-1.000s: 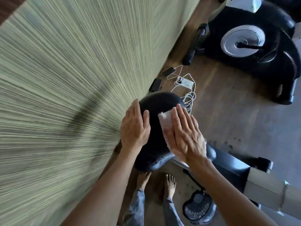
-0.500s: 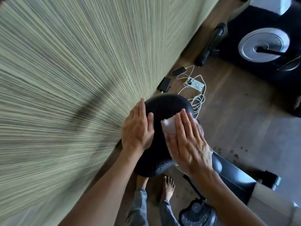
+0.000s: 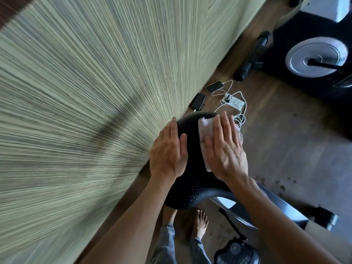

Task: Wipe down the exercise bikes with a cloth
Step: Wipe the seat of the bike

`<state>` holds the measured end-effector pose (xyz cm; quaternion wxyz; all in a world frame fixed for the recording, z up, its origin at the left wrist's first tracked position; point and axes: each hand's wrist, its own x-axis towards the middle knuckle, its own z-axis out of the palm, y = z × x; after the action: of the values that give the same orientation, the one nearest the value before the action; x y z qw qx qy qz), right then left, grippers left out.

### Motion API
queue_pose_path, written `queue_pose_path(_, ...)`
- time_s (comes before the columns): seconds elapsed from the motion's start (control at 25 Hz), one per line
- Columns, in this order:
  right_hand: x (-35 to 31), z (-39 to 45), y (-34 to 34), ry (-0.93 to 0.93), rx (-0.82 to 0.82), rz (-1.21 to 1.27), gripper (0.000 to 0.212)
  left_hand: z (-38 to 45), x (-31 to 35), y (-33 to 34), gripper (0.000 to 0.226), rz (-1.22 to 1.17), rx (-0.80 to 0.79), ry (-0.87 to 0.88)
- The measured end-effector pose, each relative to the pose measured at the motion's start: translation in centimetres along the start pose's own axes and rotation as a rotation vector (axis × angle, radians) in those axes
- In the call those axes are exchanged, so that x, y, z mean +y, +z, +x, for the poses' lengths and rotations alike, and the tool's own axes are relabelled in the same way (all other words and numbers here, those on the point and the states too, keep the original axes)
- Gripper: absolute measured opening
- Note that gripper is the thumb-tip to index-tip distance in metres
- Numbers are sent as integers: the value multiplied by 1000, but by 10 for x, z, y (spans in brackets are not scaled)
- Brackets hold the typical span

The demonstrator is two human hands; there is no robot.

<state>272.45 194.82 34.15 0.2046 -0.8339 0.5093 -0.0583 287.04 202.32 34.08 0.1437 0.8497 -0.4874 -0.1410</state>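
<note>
Right hand (image 3: 224,149) flat pressing cloth (image 3: 204,128) on saddle (image 3: 192,149), left hand (image 3: 167,151) flat alongside

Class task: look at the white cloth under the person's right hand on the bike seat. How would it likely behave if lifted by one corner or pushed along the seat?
The cloth probably goes floppy if lifted: it drapes over the curved seat. Its fuzzy edge suggests it is light and soft. Pushed under the flat right hand, it likely slides, perhaps bunching.

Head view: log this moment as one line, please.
step: wiping bike saddle | right hand: flat on white cloth | left hand: flat on saddle's left side | second bike: untouched
</note>
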Motion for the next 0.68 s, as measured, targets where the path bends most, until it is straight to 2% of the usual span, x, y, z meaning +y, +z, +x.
queue_pose_path(0.12,-6,-4,1,-148,25,-49,64,0,-3,0,59,-18,-4,-10)
queue_pose_path(0.24,18,-43,-10,-279,-53,-41,64,1,-3,0,60,-19,15,-2)
queue_pose_path(0.44,-6,6,2,24,35,41,64,1,-2,2,59,-14,7,-13)
queue_pose_path(0.48,-12,11,2,2,37,24,63,0,-3,2,59,-16,5,-20)
queue_pose_path(0.6,2,-15,-4,-264,13,-24,62,1,-3,0,57,-21,23,-12)
queue_pose_path(0.68,22,-36,-12,-288,-60,-6,64,1,-1,-1,58,-17,26,-5)
